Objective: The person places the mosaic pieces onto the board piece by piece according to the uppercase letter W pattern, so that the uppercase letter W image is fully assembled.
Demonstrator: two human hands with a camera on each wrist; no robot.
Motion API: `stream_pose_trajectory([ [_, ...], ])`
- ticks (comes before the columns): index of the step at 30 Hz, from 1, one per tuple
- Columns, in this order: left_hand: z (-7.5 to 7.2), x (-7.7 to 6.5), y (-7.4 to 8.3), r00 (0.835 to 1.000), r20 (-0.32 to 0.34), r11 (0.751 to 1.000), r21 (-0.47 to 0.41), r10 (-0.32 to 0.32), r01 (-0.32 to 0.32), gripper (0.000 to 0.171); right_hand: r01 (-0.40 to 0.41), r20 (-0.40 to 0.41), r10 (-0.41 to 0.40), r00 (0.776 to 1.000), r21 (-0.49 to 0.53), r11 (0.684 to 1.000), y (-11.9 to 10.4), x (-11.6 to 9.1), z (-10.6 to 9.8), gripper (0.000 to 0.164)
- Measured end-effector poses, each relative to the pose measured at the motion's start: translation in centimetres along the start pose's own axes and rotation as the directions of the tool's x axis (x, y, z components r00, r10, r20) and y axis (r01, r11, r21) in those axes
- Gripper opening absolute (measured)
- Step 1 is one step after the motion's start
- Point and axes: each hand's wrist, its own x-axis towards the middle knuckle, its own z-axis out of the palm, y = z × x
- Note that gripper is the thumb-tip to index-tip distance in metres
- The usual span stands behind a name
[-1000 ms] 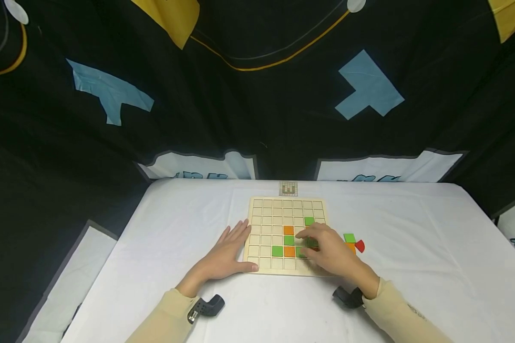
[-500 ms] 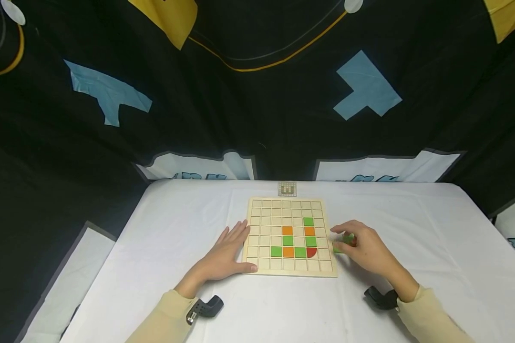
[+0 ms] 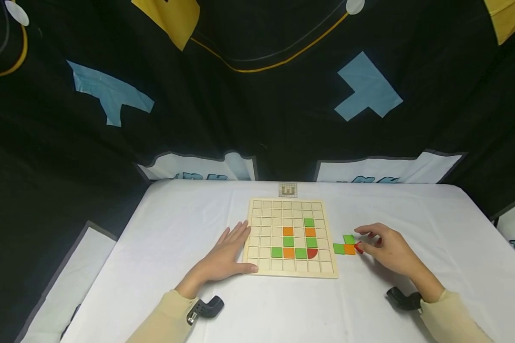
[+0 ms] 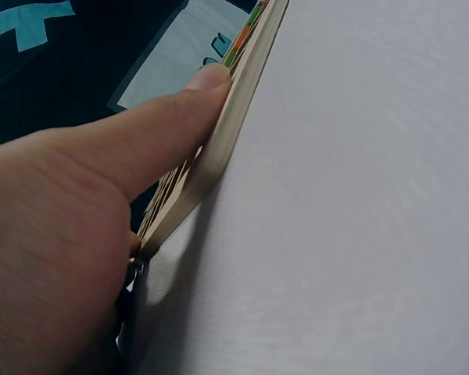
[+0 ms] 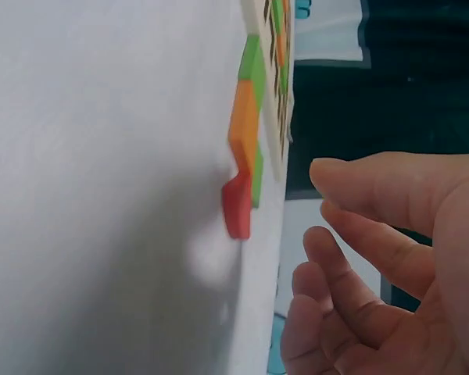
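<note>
A wooden grid board (image 3: 262, 221) lies on the table, with green and orange square tiles and one red quarter-round tile (image 3: 312, 253) set in its cells. My left hand (image 3: 224, 257) rests flat along its left side, fingers spread; in the left wrist view the thumb (image 4: 176, 117) lies on the board's edge. Right of the board is a small cluster: two green tiles (image 3: 339, 248), an orange tile (image 3: 349, 249) and a red tile (image 5: 237, 207). Over the red one hovers my right hand (image 3: 386, 247), thumb and fingers apart with nothing between them.
A small card with a printed grid pattern (image 3: 288, 189) lies behind the board. White cloth covers the table (image 3: 189, 205). A dark curtain (image 3: 240, 119) with coloured shapes hangs behind it. Dark wrist cameras (image 3: 210, 306) sit at both sleeves.
My right hand has moved right, from over the board to the loose tiles and on to the red one. The red tile on the board now shows uncovered. My left hand stays put.
</note>
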Motion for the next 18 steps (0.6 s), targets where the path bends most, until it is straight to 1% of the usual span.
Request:
stream_pose_trajectory([
  [9,0.02,0.08,0.03,1.0,0.007,1.0,0.0,-0.002,0.002,0.106,-0.067,0.071,0.068,0.995,-0.017,0.998,0.99,-0.3,0.02,0.039],
  [12,0.05,0.07,-0.02,1.0,0.006,1.0,0.003,-0.002,0.002,0.106,-0.063,0.091,0.064,0.994,-0.012,0.998,1.12,-0.3,0.12,0.04],
  [18,-0.02,0.07,-0.08,1.0,0.006,1.0,0.0,0.004,-0.004,0.107,-0.029,0.11,0.031,0.993,-0.015,0.999,1.12,-0.2,0.17,0.041],
])
